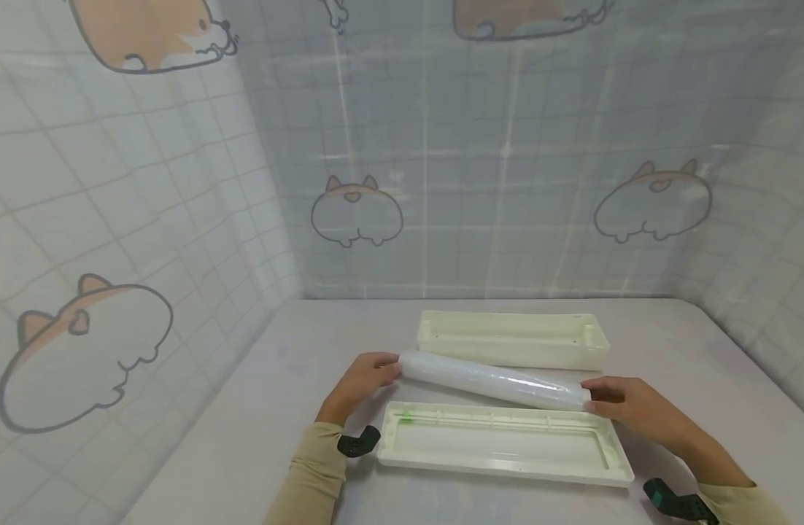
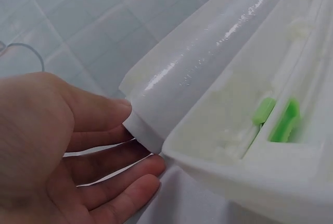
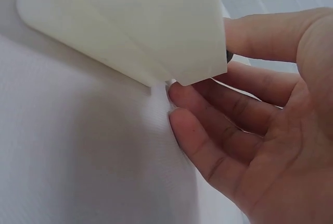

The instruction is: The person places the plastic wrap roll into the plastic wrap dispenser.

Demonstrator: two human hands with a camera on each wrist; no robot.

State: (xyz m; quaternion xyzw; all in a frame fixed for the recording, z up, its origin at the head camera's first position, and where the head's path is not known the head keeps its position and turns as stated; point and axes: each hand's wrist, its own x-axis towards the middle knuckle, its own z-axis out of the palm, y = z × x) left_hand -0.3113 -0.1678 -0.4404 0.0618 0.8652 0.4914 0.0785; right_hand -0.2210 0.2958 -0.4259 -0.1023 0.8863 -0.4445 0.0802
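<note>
A white, glossy roll of plastic wrap (image 1: 494, 379) lies slantwise between two cream plastic box parts. Its left end is held by my left hand (image 1: 362, 383), with the thumb (image 2: 112, 110) on the rim and the fingers below. At the other end, my right hand (image 1: 638, 405) grips the roll between thumb and fingers. In front lies a shallow tray-like part (image 1: 494, 441), apparently the lid; green plastic pieces (image 2: 286, 122) sit on its left end. In the right wrist view the end of this part (image 3: 130, 26) hides the roll and some fingertips.
Behind the roll stands the deeper cream box (image 1: 507, 356), its open side up. All of this is on a white tabletop (image 1: 284, 379). Tiled-pattern curtains with cartoon dogs (image 1: 356, 211) hang at the back and both sides.
</note>
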